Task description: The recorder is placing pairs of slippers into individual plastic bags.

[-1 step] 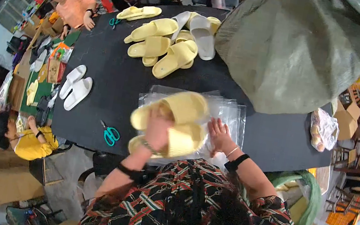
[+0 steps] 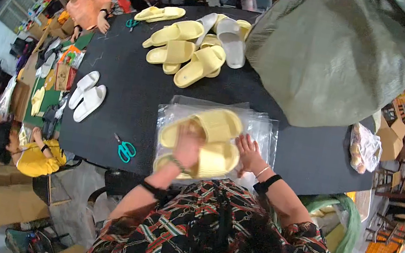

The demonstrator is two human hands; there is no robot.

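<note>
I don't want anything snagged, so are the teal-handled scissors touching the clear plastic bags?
Apart. The head view shows a strip of black tabletop between the scissors and the plastic bags.

Slippers (image 2: pixel 221 125), clear bags (image 2: pixel 267 128) and scissors (image 2: pixel 126 151) on a black table (image 2: pixel 128 71), amid cardboard boxes (image 2: pixel 392 138), suggest a workshop.

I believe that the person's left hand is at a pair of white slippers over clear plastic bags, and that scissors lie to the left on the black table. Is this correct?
Not quite: the slippers at the left hand are pale yellow, not white, as the head view shows. They are over clear plastic bags, and scissors lie to the left on the black table.
</note>
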